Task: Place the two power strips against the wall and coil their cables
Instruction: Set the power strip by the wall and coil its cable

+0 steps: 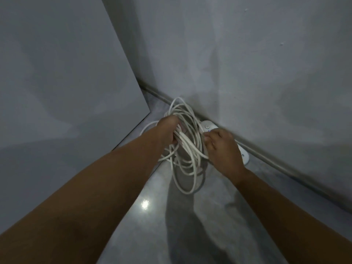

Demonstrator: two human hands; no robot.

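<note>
A white power strip (208, 127) lies on the floor along the base of the wall; my right hand covers its middle, and its far end shows at the lower right. A bundle of white cable (187, 149) in several loops hangs just in front of it. My left hand (169, 130) is shut on the top of the loops. My right hand (222, 149) pinches strands at the right side of the coil. A further loop of white cable (147, 126) lies on the floor behind my left wrist. I see no second power strip.
A grey wall (247, 63) with a skirting strip (276, 162) runs from upper left to lower right. A large grey panel (66, 82) stands at the left, forming a narrow corner. The glossy grey floor (152, 216) reflects a light.
</note>
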